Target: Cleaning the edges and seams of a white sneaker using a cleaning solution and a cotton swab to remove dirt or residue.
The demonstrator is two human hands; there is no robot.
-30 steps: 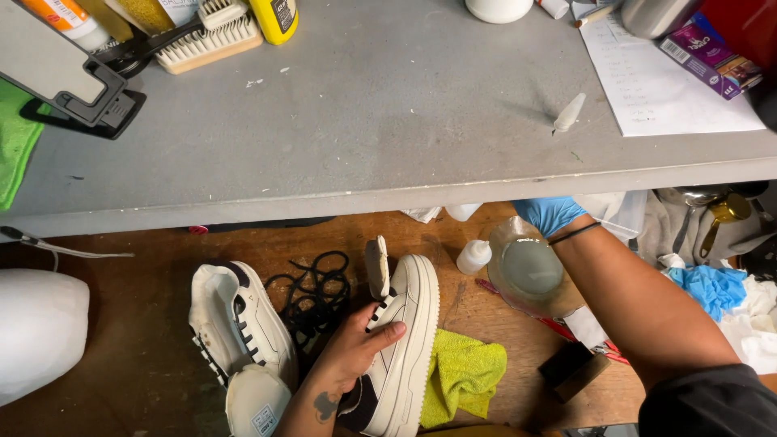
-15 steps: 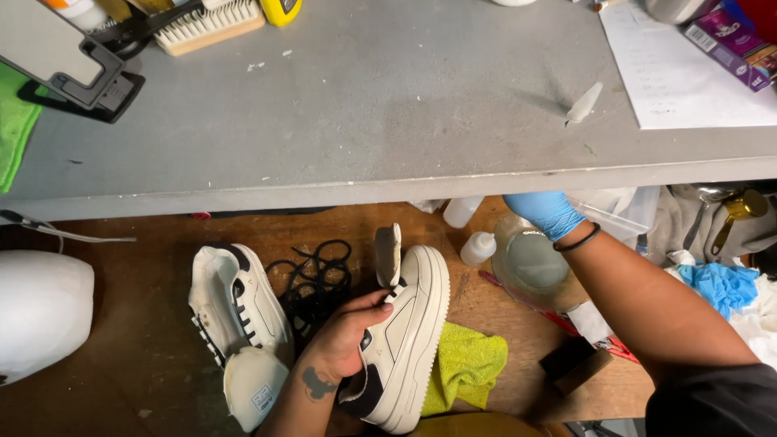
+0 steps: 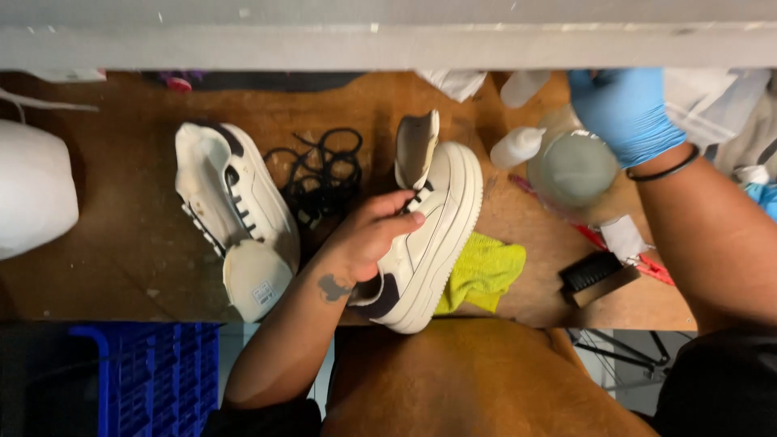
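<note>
On the lower wooden bench (image 3: 121, 251), beneath the grey shelf edge (image 3: 388, 44), the left hand (image 3: 368, 239) is closed around the upper of a cream platform sneaker (image 3: 429, 235): thumb across the lace area, fingers wrapped under the side. Sneaker lies tilted on its side, sole facing right, tongue (image 3: 417, 150) standing up past the fingertips, heel end toward the bench's near edge. Yellow-green cloth (image 3: 486, 271) sits partly under the sole. Right hand (image 3: 623, 109), in a blue glove, is curled over the rim of a round clear container of cloudy liquid (image 3: 575, 170); how firmly it grips, cannot tell. Small white squeeze bottle (image 3: 518, 147) stands just beside that container. Second sneaker (image 3: 231, 210) lies left of the held one, black laces (image 3: 324, 174) heaped between them. Black-bristled brush (image 3: 595, 277) rests near the right forearm
</note>
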